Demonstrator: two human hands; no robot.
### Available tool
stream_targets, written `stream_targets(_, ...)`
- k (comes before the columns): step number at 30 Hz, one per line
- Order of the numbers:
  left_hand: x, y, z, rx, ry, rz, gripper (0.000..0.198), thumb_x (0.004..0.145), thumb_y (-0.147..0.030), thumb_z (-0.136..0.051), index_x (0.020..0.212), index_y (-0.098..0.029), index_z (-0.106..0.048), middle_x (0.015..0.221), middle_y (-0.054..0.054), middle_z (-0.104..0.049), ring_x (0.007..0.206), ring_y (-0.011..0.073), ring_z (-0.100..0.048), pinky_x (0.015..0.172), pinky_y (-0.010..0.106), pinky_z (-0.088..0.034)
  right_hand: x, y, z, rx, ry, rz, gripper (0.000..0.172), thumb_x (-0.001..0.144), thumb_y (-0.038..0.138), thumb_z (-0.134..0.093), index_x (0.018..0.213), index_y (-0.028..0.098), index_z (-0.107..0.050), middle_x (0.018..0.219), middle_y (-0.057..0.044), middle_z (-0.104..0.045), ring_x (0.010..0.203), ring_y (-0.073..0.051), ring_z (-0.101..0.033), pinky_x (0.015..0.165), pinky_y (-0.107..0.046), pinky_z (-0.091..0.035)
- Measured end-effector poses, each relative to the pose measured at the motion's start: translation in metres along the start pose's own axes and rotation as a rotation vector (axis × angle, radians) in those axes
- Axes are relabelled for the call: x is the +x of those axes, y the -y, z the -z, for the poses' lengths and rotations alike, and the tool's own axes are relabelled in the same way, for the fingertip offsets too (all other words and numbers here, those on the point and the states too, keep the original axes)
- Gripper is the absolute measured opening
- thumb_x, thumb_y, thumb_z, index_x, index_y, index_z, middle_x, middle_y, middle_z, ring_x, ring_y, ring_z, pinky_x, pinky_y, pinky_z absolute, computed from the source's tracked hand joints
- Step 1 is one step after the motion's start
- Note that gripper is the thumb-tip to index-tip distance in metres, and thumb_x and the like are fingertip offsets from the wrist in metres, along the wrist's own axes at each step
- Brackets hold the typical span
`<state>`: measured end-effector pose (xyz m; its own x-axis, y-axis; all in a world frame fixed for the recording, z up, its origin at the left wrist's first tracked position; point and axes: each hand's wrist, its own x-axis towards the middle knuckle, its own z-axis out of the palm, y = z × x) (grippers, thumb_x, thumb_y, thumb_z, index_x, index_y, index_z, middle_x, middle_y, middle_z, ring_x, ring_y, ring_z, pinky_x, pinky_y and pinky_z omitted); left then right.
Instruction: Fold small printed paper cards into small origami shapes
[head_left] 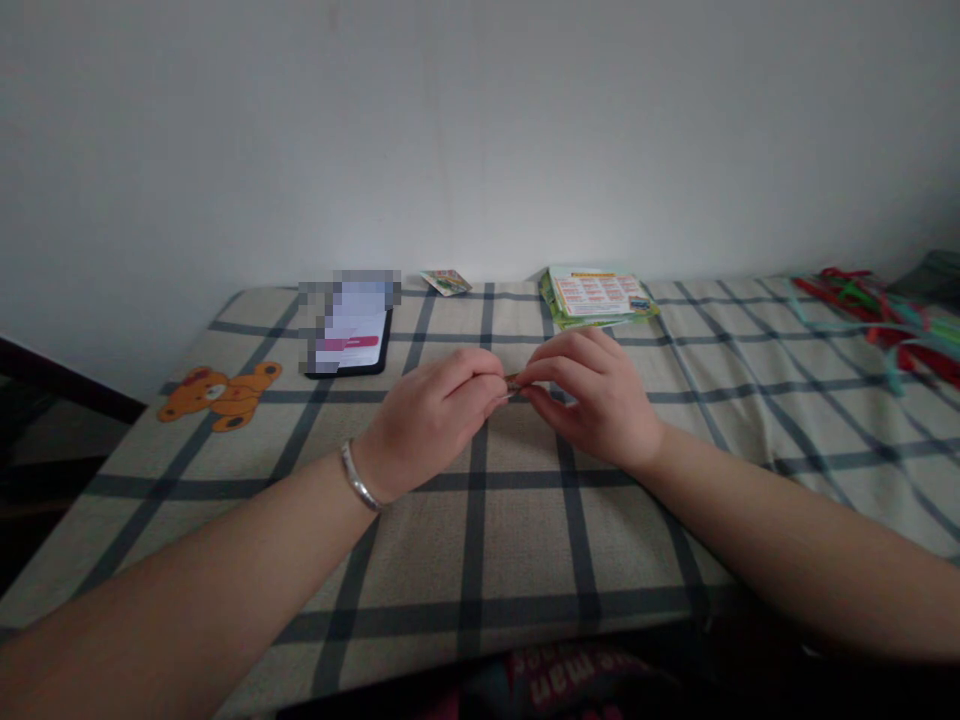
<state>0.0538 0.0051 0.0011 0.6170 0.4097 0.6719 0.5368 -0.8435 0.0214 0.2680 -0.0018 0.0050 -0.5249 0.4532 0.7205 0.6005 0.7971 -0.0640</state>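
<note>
My left hand, with a silver bangle at its wrist, is closed with thumb and fingers pinched together. Facing it, my right hand pinches from the other side. Between the fingertips shows a sliver of a small folded piece of paper; most of it is hidden by the fingers. Both hands are just above the checked tablecloth, near the middle of the table. Behind the right hand lies a stack of printed paper sheets. A small folded printed paper rests near the wall.
A phone with its screen lit lies at the back left. Left of it is a flat orange bear cutout. Red, green and pale blue ribbons are heaped at the far right. A plain wall borders the table's back edge.
</note>
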Motion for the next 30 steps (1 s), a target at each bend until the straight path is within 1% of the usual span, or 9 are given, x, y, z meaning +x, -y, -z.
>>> stream_targets(2,0.0,-0.002,0.0,0.025,0.0,-0.023,0.01,0.091,-0.019,-0.052,0.088,-0.017,-0.061,0.094,0.005,-0.065,0.085,0.0165,-0.063,0.077,0.03,-0.054,0.0,0.0,0.0,0.026,-0.011,-0.018,0.007,0.088,0.018,-0.057,0.092,0.023,-0.057,0.09,-0.004,-0.065,0.085,-0.019,-0.057,0.076,-0.036,-0.046)
stream_targets(4,0.0,-0.006,0.002,0.047,-0.001,-0.016,0.009,0.091,-0.018,-0.053,0.087,-0.016,-0.06,0.094,0.006,-0.065,0.084,0.0165,-0.063,0.076,0.03,-0.054,0.0,0.0,0.0,0.051,-0.034,-0.018,0.008,0.087,0.017,-0.057,0.089,0.024,-0.054,0.09,-0.003,-0.064,0.085,-0.019,-0.058,0.076,-0.036,-0.046)
stream_targets(7,0.0,-0.013,0.004,0.019,-0.013,0.065,0.006,0.09,-0.017,-0.053,0.087,-0.016,-0.058,0.095,0.006,-0.063,0.083,0.0161,-0.062,0.075,0.03,-0.053,0.0,-0.001,0.001,0.074,-0.074,0.01,0.013,0.085,0.014,-0.057,0.089,0.025,-0.052,0.091,-0.003,-0.063,0.086,-0.018,-0.058,0.077,-0.036,-0.047)
stream_targets(10,0.002,-0.016,0.004,-0.033,-0.015,0.121,0.004,0.089,-0.016,-0.054,0.087,-0.016,-0.057,0.096,0.006,-0.062,0.086,0.0166,-0.061,0.076,0.03,-0.052,-0.001,0.0,0.002,0.065,-0.087,0.035,0.016,0.084,0.012,-0.058,0.092,0.025,-0.052,0.094,-0.003,-0.063,0.088,-0.018,-0.059,0.079,-0.037,-0.047)
stream_targets(16,0.002,-0.011,0.002,-0.138,-0.037,0.224,0.005,0.088,-0.013,-0.054,0.085,-0.017,-0.055,0.094,0.004,-0.06,0.09,0.0154,-0.059,0.079,0.029,-0.05,-0.002,0.002,0.005,0.023,-0.083,0.061,0.017,0.083,0.015,-0.06,0.094,0.026,-0.054,0.102,-0.004,-0.062,0.096,-0.02,-0.058,0.082,-0.039,-0.047)
stream_targets(22,0.002,-0.009,0.001,-0.176,-0.045,0.244,0.005,0.086,-0.012,-0.055,0.085,-0.017,-0.055,0.093,0.004,-0.059,0.09,0.0151,-0.058,0.079,0.029,-0.049,-0.005,-0.001,0.005,-0.057,-0.082,0.122,0.021,0.084,0.02,-0.064,0.102,0.029,-0.06,0.107,-0.003,-0.062,0.103,-0.022,-0.057,0.086,-0.04,-0.048)
stream_targets(24,0.002,-0.01,0.001,-0.194,-0.052,0.248,0.005,0.087,-0.012,-0.055,0.085,-0.016,-0.055,0.092,0.004,-0.059,0.091,0.015,-0.058,0.079,0.029,-0.048,-0.005,-0.002,0.004,-0.09,-0.085,0.128,0.021,0.084,0.021,-0.065,0.104,0.028,-0.062,0.106,-0.004,-0.062,0.102,-0.022,-0.056,0.085,-0.039,-0.048)
stream_targets(30,0.003,-0.011,0.0,-0.221,-0.081,0.233,0.007,0.086,-0.01,-0.056,0.082,-0.016,-0.055,0.09,0.003,-0.059,0.089,0.0143,-0.058,0.08,0.028,-0.048,-0.003,-0.002,0.005,-0.14,-0.107,0.121,0.013,0.085,0.024,-0.066,0.098,0.024,-0.065,0.099,-0.004,-0.064,0.094,-0.019,-0.056,0.081,-0.035,-0.048)
